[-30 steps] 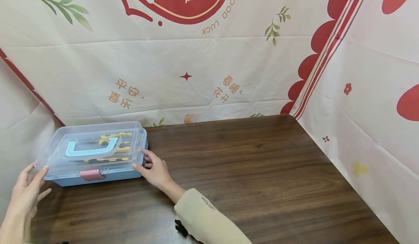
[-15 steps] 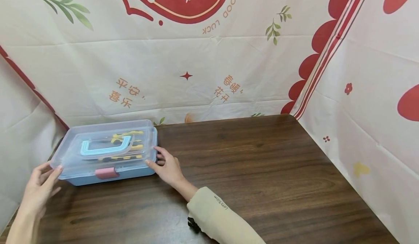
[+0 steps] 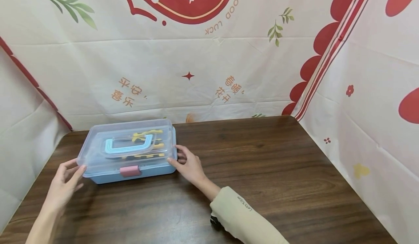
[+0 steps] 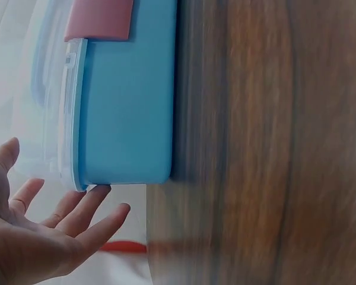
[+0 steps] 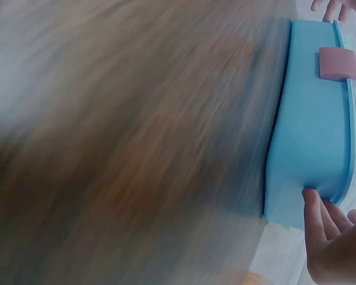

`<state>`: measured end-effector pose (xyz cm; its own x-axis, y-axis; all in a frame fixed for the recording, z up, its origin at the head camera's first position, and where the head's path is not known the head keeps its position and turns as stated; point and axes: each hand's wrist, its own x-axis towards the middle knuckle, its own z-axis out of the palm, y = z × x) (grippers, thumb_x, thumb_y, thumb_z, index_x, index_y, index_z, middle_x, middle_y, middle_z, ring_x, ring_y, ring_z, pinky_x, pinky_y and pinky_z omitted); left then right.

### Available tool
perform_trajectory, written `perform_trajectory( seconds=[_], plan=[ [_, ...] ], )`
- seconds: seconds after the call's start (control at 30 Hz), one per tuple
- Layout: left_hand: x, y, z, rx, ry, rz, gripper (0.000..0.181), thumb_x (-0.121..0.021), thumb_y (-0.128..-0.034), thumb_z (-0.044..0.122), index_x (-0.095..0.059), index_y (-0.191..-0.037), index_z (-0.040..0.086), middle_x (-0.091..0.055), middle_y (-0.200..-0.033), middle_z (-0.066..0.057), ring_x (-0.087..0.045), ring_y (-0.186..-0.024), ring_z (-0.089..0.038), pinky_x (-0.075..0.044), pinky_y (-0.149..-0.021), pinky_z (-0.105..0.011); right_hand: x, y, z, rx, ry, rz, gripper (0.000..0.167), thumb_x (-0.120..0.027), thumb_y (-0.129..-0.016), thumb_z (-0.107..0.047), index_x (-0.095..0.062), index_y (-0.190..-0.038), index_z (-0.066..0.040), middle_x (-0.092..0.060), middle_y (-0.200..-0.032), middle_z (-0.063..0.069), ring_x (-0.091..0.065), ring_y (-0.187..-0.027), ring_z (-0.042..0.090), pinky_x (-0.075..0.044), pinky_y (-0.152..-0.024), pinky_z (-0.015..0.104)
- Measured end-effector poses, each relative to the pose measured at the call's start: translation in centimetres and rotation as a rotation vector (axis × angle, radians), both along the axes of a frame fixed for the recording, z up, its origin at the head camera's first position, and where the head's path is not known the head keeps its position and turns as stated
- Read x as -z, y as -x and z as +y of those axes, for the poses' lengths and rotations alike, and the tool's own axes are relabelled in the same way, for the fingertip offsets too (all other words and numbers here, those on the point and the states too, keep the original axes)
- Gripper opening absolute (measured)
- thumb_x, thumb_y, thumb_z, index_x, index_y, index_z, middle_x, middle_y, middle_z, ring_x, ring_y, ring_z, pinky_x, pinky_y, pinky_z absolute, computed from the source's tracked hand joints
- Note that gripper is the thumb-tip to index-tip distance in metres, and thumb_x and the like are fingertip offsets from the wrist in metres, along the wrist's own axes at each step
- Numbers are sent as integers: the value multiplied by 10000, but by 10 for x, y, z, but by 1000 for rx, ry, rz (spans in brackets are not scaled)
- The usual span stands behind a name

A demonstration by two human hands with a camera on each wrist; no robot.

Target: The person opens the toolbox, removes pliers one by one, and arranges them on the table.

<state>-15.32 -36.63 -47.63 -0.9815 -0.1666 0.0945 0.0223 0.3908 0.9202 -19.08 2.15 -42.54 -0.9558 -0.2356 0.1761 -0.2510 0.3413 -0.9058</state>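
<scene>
A blue box (image 3: pixel 108 178) with a clear lid, a light blue handle (image 3: pixel 127 149) and a pink latch (image 3: pixel 130 171) stands on the table's left part. Yellow and dark items (image 3: pixel 147 155) show through the lid. At the box's left end, the left hand (image 3: pixel 63 186) touches the front corner, thumb at the lid's edge, fingers spread and fairly straight. The right hand (image 3: pixel 190 166) touches the right end with thumb and fingers extended. In the left wrist view, fingertips of the left hand (image 4: pixel 53 231) meet the end under the rim; in the right wrist view the right hand (image 5: pixel 338 237) presses the other end.
The dark wooden table (image 3: pixel 262 171) extends to the right of the box. Behind it and along both sides hangs a white cloth (image 3: pixel 209 62) with red shapes, leaves and lettering.
The box has slid to the right along the table, with both hands moving along at its ends. The lid remains on and the latch in front.
</scene>
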Motion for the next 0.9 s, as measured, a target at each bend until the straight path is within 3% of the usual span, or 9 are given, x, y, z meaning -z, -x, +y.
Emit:
perform_trajectory(
  seconds=[0.33, 0.43, 0.53, 0.67, 0.77, 0.83, 0.9],
  plan=[
    [0, -2, 36, 58, -8, 31, 509, -467, -892, 399, -299, -1347, 244, -355, -1241, -150, -469, -972, -10, -474, -669, -236, -2, -4, 34, 14, -45, 65, 561, -596, -809, -417, -443, -1294, -182, -592, -1077, 94, -594, -885, 138, -462, -711, 236],
    [-12, -7, 52, 75, -21, 11, 495, -465, -905, 359, -297, -1348, 215, -340, -1246, -171, -481, -1010, -89, -474, -684, -245, -2, -6, 44, 23, -53, 69, 568, -595, -805, -426, -443, -1295, -184, -592, -1075, 100, -594, -887, 144, -463, -713, 242],
    [-34, -17, 74, 104, -20, -11, 493, -449, -922, 315, -274, -1352, 149, -329, -1253, -208, -458, -1064, -228, -471, -701, -254, -1, -8, 53, 33, -61, 69, 565, -593, -806, -429, -444, -1295, -188, -588, -1080, 103, -591, -894, 149, -463, -717, 244],
    [-59, -30, 102, 115, -5, 2, 476, -441, -932, 269, -275, -1328, 64, -358, -1223, -222, -484, -1015, -162, -468, -697, -245, -1, -11, 65, 46, -58, 69, 556, -601, -808, -411, -450, -1290, -179, -589, -1073, 114, -593, -895, 164, -465, -719, 252],
    [-68, -35, 116, 121, 12, 16, 464, -439, -935, 246, -281, -1315, 31, -376, -1198, -221, -494, -930, -24, -468, -693, -247, -1, -14, 74, 61, -54, 67, 551, -611, -805, -398, -454, -1286, -179, -595, -1060, 114, -595, -890, 168, -467, -719, 259],
    [-72, -36, 124, 136, 20, 15, 470, -434, -937, 249, -270, -1315, 24, -375, -1202, -222, -508, -937, -60, -467, -702, -263, -1, -15, 80, 71, -48, 62, 550, -620, -800, -394, -459, -1283, -184, -598, -1054, 107, -596, -884, 167, -470, -714, 263],
    [-74, -38, 130, 143, 19, 15, 468, -437, -937, 240, -270, -1320, 29, -376, -1203, -226, -520, -970, -176, -469, -705, -288, -1, -17, 86, 86, -50, 57, 550, -623, -794, -404, -465, -1278, -197, -602, -1046, 98, -598, -875, 161, -472, -705, 259]
  ],
)
